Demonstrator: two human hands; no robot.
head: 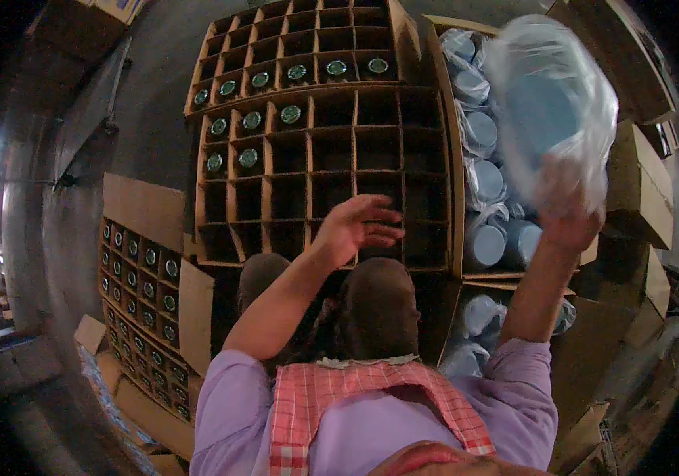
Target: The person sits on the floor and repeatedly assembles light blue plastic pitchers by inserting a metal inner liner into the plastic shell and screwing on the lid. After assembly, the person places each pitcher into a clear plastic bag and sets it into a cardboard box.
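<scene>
My right hand [571, 202] grips the near end of a clear plastic bag [592, 107] with bluish cylindrical contents, raised over the right-hand box. My left hand [363, 226] has its fingers apart and holds nothing, above the near part of a cardboard divider grid [309, 169]. Round, greenish glass-like items [248, 157] stand in several cells at that grid's far left. Behind it, a second divider grid [315, 44] has a row of similar items along its near side. The open cardboard box [458, 178] at the right holds several bluish, plastic-wrapped cylinders [487, 178].
At the lower left, an open carton [196, 315] has divided cells filled with similar round items. Another box with wrapped pieces [467, 357] is beside my right arm. More cardboard boxes [642, 184] stand at the far right. My knees [378, 303] are against the near side of the grid.
</scene>
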